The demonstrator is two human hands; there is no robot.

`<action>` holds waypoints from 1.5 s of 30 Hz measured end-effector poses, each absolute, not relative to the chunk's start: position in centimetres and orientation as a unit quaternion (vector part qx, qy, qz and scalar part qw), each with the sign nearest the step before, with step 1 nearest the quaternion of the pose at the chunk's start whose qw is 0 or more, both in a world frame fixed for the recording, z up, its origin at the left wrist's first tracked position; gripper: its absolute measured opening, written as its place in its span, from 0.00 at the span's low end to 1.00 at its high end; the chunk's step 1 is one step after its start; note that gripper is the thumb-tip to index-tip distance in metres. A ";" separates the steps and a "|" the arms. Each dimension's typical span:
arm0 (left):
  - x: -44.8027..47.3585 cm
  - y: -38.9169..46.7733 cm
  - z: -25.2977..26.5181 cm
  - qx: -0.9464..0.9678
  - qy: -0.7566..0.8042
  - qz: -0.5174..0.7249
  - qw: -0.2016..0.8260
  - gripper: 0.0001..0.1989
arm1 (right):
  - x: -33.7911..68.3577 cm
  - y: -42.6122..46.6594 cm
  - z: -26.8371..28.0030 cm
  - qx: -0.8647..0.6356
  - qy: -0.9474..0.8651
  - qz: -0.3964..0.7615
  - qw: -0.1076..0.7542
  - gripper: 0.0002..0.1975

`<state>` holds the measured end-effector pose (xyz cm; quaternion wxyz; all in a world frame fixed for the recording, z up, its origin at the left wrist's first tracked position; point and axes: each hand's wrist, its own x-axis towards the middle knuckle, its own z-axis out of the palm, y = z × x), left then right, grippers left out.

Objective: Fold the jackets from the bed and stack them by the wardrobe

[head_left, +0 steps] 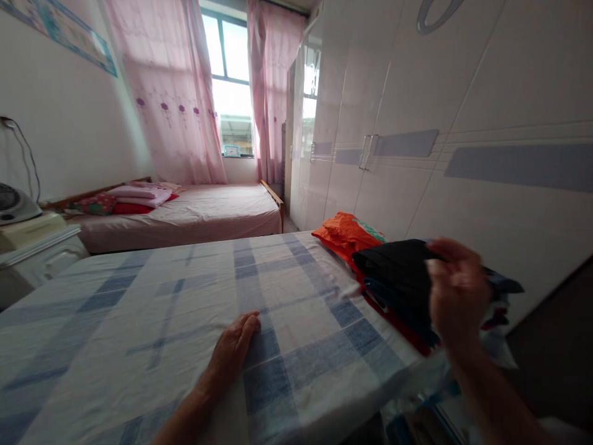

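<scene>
My left hand (238, 339) rests on the blue-and-white checked sheet (194, 309), fingers loosely bent, holding nothing. Over the pile at the right edge of this bed is my right hand (458, 290), slightly blurred. Its thumb and index finger are apart, and the other fingers curl in. A folded black garment (398, 266) lies on top of the pile, just left of these fingers. Beneath it are dark and red folded clothes (393, 315), partly hidden. An orange cloth item (340, 235) with a green-and-white print sits behind the black garment.
White wardrobe doors (393, 179) run along the right side. At the back, a second bed (222, 207) with pink and red bedding stands under a window with pink curtains (171, 80). A grey fan-like appliance (16, 204) sits on a white cabinet (46, 250) at the left.
</scene>
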<state>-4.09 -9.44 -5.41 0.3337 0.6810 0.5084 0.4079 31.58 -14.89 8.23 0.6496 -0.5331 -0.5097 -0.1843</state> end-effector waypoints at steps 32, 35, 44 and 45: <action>-3.4 -10.1 -4.2 0.732 0.509 0.372 0.258 0.17 | 13.3 -0.4 -5.5 -0.485 -0.768 0.181 0.376 0.13; -3.4 -10.0 -4.3 0.733 0.507 0.371 0.260 0.16 | 13.4 -0.3 -5.6 -0.482 -0.767 0.184 0.382 0.13; -3.5 -9.8 -4.5 0.734 0.505 0.369 0.263 0.15 | 13.5 -0.3 -5.6 -0.477 -0.763 0.192 0.391 0.13; -3.5 -9.8 -4.4 0.735 0.504 0.367 0.265 0.14 | 13.5 -0.3 -5.6 -0.476 -0.763 0.193 0.392 0.13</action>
